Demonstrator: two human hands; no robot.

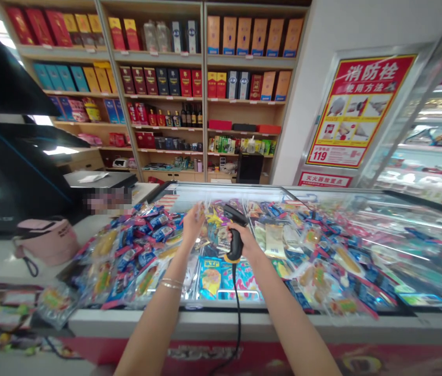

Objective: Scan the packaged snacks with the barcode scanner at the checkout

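Note:
My right hand [245,241] is wrapped round the grip of a black and yellow barcode scanner [236,241]. The scanner's head points up and to the left, and its black cable hangs down over the front of the freezer. To the left of it my left hand [193,223] is raised with its fingers closed. Something clear and blurred shows at the fingertips; its kind cannot be made out. Below both hands, many snack packets in blue, pink and clear wrapping lie across the glass-topped chest freezer [221,316]. A blue and yellow packet [211,279] shows between my forearms.
On the left, a pink bag [47,241] stands on the counter beside a dark checkout machine [9,183]. Shelves [204,62] of boxed goods and bottles line the back wall. A red and yellow poster [362,112] hangs at right, near a lit display cooler [432,136].

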